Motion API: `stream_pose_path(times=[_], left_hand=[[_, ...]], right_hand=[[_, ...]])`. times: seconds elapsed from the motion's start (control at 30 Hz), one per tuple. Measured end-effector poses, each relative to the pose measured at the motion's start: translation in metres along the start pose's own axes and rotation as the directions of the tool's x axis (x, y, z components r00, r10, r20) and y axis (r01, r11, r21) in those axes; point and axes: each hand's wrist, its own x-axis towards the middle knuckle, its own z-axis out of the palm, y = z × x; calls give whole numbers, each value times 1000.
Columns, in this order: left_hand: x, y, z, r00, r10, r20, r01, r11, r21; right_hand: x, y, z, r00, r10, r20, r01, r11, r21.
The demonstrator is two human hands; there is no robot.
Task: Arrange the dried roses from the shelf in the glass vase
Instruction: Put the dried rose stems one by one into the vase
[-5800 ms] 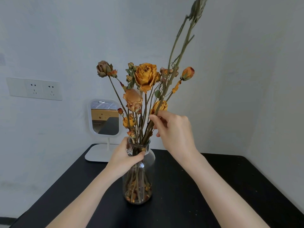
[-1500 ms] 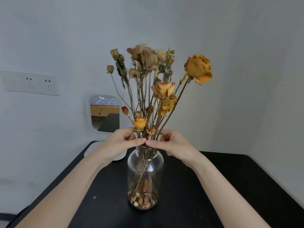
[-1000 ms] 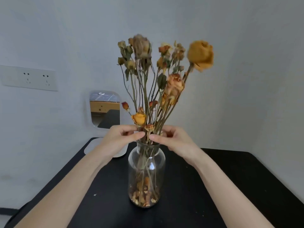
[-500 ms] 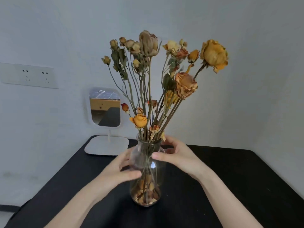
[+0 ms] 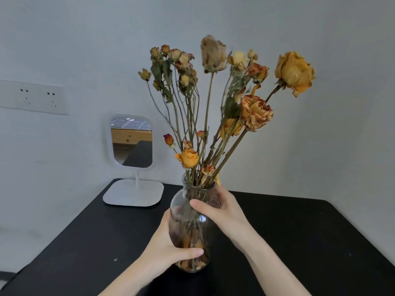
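A clear, round-shouldered glass vase (image 5: 188,229) stands upright on the matte black tabletop (image 5: 299,242), clasped between both hands. The left hand (image 5: 168,251) wraps the lower body of the vase from the left, its thumb lying across the front glass near the base; the right hand (image 5: 222,210) grips the shoulder just below the neck from the right, thumb pressed across the front. The bunch of dried roses (image 5: 215,107) rises out of the narrow neck directly above the hands, its long axis roughly vertical, the thin brownish-green stems fanning outward, the right-hand ones leaning up and to the right. The blooms are papery and crinkled, in ochre, orange and faded beige; the largest yellow rose head (image 5: 294,71) sits farthest right. Loose dried petals lie in the vase bottom around the stem ends. Behind and left of the vase stands a white-framed rounded tabletop mirror (image 5: 131,142) on a flat base, and a white double wall socket (image 5: 34,97) is set in the pale wall.
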Motion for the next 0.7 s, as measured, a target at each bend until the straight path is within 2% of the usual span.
stream_pose_path(times=[0.33, 0.7], left_hand=[[96, 32, 31, 999, -27, -26, 28, 999, 33], [153, -3, 65, 996, -90, -25, 91, 995, 32]], right_hand=[[66, -12, -67, 988, -54, -142, 47, 997, -54], [108, 38, -103, 987, 48, -152, -65, 992, -105]])
